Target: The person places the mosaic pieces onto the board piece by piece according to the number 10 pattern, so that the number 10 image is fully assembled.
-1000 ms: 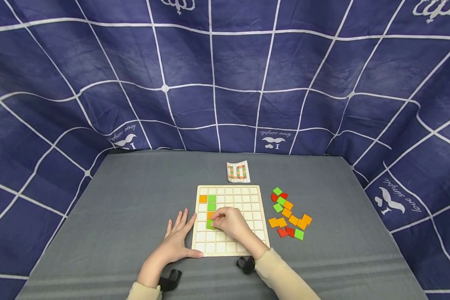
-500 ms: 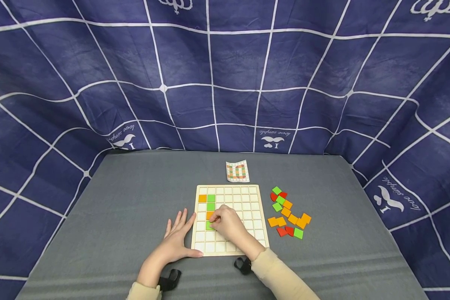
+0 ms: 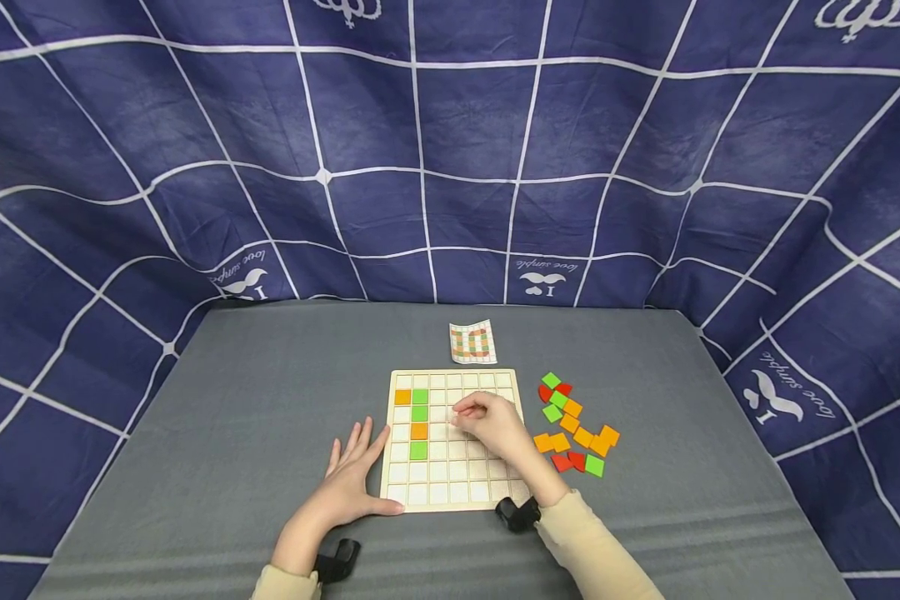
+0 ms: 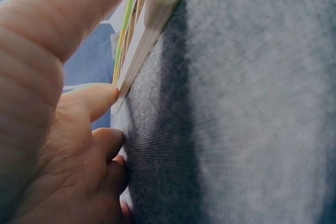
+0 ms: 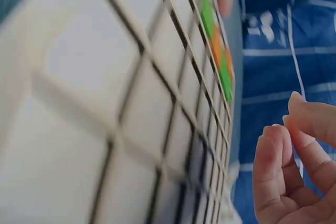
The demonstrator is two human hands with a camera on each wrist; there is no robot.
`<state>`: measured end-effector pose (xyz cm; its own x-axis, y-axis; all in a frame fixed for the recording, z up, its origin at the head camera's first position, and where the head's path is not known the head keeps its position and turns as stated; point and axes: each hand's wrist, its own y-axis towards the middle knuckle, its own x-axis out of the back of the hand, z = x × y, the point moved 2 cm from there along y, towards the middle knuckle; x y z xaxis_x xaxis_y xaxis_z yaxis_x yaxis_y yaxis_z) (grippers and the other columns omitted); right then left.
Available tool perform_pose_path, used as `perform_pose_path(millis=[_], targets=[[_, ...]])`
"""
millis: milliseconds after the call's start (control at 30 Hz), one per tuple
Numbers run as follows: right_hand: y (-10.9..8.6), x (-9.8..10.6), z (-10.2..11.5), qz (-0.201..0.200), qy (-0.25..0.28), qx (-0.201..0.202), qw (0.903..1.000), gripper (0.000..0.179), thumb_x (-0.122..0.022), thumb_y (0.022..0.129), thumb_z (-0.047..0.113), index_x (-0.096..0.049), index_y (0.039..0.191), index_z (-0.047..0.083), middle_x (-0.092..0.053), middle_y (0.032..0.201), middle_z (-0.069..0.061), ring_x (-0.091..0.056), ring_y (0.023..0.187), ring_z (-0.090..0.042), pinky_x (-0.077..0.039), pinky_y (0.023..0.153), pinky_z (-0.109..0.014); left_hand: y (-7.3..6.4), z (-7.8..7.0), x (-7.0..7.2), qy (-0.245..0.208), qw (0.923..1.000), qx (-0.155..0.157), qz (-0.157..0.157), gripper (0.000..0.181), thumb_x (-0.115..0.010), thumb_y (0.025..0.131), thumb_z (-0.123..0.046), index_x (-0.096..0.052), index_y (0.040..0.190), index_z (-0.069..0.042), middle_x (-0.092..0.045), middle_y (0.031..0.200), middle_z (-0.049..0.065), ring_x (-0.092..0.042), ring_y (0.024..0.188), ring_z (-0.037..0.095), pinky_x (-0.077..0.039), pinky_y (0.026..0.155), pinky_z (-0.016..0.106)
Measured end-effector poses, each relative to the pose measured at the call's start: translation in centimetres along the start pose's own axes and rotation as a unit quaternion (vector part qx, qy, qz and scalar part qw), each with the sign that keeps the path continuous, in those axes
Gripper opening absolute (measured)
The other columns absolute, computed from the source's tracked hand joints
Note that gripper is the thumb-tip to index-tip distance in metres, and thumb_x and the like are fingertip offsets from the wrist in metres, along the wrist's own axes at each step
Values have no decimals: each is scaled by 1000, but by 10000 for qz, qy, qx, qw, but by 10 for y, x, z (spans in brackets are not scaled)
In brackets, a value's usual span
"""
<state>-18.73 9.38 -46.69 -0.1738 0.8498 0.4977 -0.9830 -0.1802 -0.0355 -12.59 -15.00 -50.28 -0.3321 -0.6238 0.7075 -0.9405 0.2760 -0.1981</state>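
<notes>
My right hand [image 3: 495, 423] has left the green tile [image 3: 418, 451] it was touching half a second ago and now hovers farther right, over the board [image 3: 438, 472]. The tile lies in its square, just nearer than the orange tile [image 3: 418, 431]. My right fingers [image 5: 269, 163] are loosely bent, tips close together, holding nothing. My left hand [image 3: 352, 483], spread, touches the board's left edge and near left corner.

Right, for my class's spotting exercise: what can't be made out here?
Head view: the pattern on the printed card is too small to read square by square.
Head view: some squares of the board are covered by the right hand.
Left wrist view: the tip of the left thumb is partly cut off by the upper edge.
Right wrist view: the nearest board squares are blurred, probably by closeness.
</notes>
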Motion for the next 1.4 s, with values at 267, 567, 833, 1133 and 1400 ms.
perform_pose_path(millis=[267,567,833,1133,1400], targets=[[-5,58,-32,-676,244,-634,9954,19,-74,87,13,-74,103,3,-75,93,-7,-68,80,-18,-53,67,-24,0,0,1,-74,10000,-45,15,125,-94,58,-40,-25,157,-8,-3,164,23,3,152,41,10,118,63],[-30,117,-77,-1081,14,-1239,9864,28,-70,92,22,-70,113,3,-73,103,-11,-68,91,-21,-55,76,-26,-2,5,-3,-86,10000,1,32,126,-93,57,-44,-24,157,-9,-3,164,22,3,152,42,9,118,63],[-50,150,-110,-1304,-369,-1560,9784,39,-69,93,28,-66,121,1,-72,109,-12,-60,82,1,-51,73,-18,-1,6,-3,-62,10000,22,-13,126,-93,58,-45,-24,157,-10,-2,164,21,3,153,41,9,118,62],[-60,156,-123,-1284,-1203,-1756,9686,40,-76,85,18,-66,116,-4,-70,109,-21,-66,85,-14,-52,75,-30,-1,3,-2,-131,9998,-80,-81,125,-94,56,-42,-26,156,-8,-6,164,24,2,152,43,8,118,64],[-62,159,-118,-1124,-1515,-2055,9603,31,-78,83,17,-67,104,-4,-70,92,-15,-62,79,-22,-45,65,-29,2,4,-2,-67,10000,-12,-28,126,-94,57,-42,-25,157,-9,-3,164,21,2,153,41,9,118,62]])
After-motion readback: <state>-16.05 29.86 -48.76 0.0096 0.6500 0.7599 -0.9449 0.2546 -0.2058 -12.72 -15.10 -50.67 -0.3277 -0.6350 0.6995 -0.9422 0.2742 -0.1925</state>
